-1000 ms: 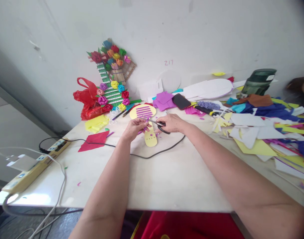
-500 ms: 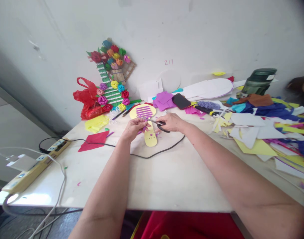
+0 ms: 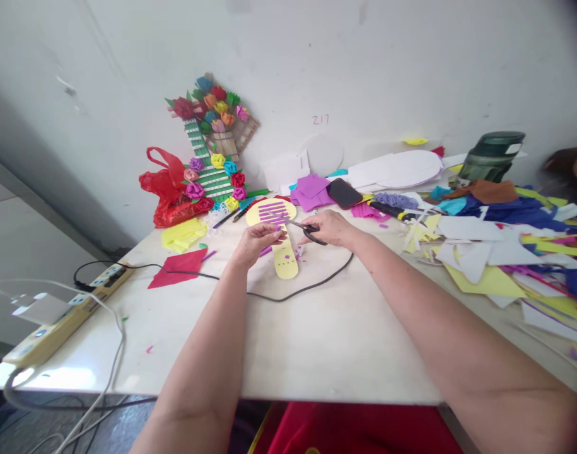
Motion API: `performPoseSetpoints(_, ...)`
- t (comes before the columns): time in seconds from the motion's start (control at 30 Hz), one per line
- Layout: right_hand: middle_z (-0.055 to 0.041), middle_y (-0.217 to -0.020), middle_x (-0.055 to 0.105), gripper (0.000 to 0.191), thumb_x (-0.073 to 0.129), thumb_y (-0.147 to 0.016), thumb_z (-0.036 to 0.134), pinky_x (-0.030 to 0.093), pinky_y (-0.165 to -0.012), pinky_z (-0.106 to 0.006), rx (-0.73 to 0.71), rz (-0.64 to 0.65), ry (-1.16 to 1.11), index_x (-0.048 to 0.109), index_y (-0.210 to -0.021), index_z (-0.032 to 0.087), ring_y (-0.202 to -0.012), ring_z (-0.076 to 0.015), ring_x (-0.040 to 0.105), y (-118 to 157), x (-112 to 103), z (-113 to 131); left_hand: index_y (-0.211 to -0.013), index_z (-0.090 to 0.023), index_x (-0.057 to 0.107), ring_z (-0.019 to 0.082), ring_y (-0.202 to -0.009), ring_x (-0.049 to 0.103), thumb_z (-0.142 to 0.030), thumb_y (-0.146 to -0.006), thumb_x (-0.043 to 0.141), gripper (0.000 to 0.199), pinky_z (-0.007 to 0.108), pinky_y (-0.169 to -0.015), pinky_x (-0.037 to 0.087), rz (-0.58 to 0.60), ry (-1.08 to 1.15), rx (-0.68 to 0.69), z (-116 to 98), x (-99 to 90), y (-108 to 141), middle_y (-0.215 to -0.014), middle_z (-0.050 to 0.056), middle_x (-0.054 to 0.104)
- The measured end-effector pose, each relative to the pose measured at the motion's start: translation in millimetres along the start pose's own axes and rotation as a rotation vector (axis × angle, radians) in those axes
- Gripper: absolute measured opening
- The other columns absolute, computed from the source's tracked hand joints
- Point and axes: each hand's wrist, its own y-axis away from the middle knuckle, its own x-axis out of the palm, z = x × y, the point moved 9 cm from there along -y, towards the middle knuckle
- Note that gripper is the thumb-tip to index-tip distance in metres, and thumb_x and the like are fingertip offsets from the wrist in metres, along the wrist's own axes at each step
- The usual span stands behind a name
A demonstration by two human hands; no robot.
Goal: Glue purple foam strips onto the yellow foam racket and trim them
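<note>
My right hand is wrapped round the black handles of the scissors, whose blades point left over a yellow cutout. The cutout has a rounded head with purple strips across it and a narrow lower part with small dark marks. My left hand pinches something small near the blades; it looks like a bit of purple paper, too small to make out. Beside the lower part lie small purple scraps and a purple strip.
A black cable curves in front of my hands. Red paper and a power strip lie left. Behind stand a paper-flower decoration and a phone. Paper scraps and a green bottle are at the right.
My right hand and the scissors have shifted slightly right and up, away from my left fingers. My left hand has moved only a little.
</note>
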Motion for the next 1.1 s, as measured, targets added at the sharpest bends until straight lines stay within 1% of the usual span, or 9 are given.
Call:
performPoseSetpoints(0.07,0.0014,-0.062,0.061,0.03,0.064,-0.064,0.047,0.027,-0.054,-0.022,0.005,-0.025,0.027,0.069,-0.079,0.022,-0.058,-0.0113,0.048,1,-4,-1,-0.075,-0.012,0.064,0.018,-0.078,0.066,-0.027,-0.056,0.079,0.028,0.031,-0.074,0.05,0.008,-0.001,0.017,-1,0.5,-1,-0.078,0.006,0.07)
performPoseSetpoints(0.13,0.0012,-0.066,0.063,0.034,0.064,-0.064,0.05,0.028,-0.054,-0.023,0.005,-0.035,0.055,0.068,-0.083,0.023,-0.06,-0.012,0.05,2,-6,0,-0.075,-0.012,0.064,0.018,-0.078,0.066,-0.026,-0.057,0.078,0.027,0.031,-0.075,0.05,0.008,-0.007,0.02,0,0.6,-1,-0.078,0.006,0.07)
performPoseSetpoints(0.33,-0.0003,-0.071,0.065,0.043,0.06,-0.064,0.059,0.03,-0.057,-0.024,-0.015,-0.002,0.146,0.067,-0.088,0.024,-0.066,-0.0148,0.055,3,-4,7,-0.076,-0.012,0.064,0.018,-0.074,0.066,-0.03,-0.057,0.078,0.03,0.033,-0.075,0.05,0.009,-0.008,0.005,-1,1.5,0,-0.079,0.007,0.07)
performPoseSetpoints(0.47,-0.0008,-0.074,0.067,0.044,0.058,-0.066,0.061,0.031,-0.058,-0.025,-0.026,0.021,0.186,0.067,-0.09,0.024,-0.069,-0.0165,0.057,2,-1,10,-0.078,-0.012,0.063,0.016,-0.066,0.066,-0.032,-0.057,0.078,0.033,0.032,-0.071,0.051,0.017,-0.027,-0.017,-1,2.3,1,-0.077,0.007,0.07)
performPoseSetpoints(0.67,-0.0007,-0.079,0.069,0.052,0.06,-0.063,0.062,0.033,-0.061,-0.026,-0.043,0.066,0.21,0.067,-0.099,0.026,-0.075,-0.0189,0.06,2,5,13,-0.081,-0.012,0.063,0.013,-0.059,0.063,-0.032,-0.061,0.076,0.031,0.028,-0.064,0.051,0.069,-0.058,-0.018,1,4.1,1,-0.074,0.006,0.068)
performPoseSetpoints(0.8,-0.0007,-0.083,0.07,0.055,0.061,-0.062,0.062,0.034,-0.061,-0.026,-0.048,0.08,0.209,0.066,-0.103,0.027,-0.075,-0.019,0.061,3,6,13,-0.078,-0.01,0.064,0.012,-0.058,0.062,-0.032,-0.064,0.074,0.028,0.025,-0.06,0.05,0.101,-0.072,-0.024,3,5.8,1,-0.075,0.007,0.068)
performPoseSetpoints(0.93,-0.0002,-0.082,0.069,0.056,0.061,-0.06,0.064,0.034,-0.061,-0.027,-0.059,0.08,0.221,0.066,-0.102,0.027,-0.076,-0.0194,0.061,3,7,14,-0.079,-0.01,0.065,0.012,-0.058,0.061,-0.031,-0.064,0.074,0.026,0.024,-0.06,0.05,0.135,-0.055,-0.033,4,8.4,1,-0.074,0.007,0.068)
performPoseSetpoints(1.1,0.0004,-0.081,0.069,0.057,0.06,-0.06,0.064,0.034,-0.062,-0.026,-0.066,0.088,0.224,0.065,-0.103,0.027,-0.076,-0.0185,0.06,2,10,13,-0.078,-0.01,0.066,0.012,-0.057,0.06,-0.03,-0.064,0.074,0.026,0.024,-0.059,0.05,0.13,-0.036,-0.046,6,7.9,0,-0.071,0.007,0.067)
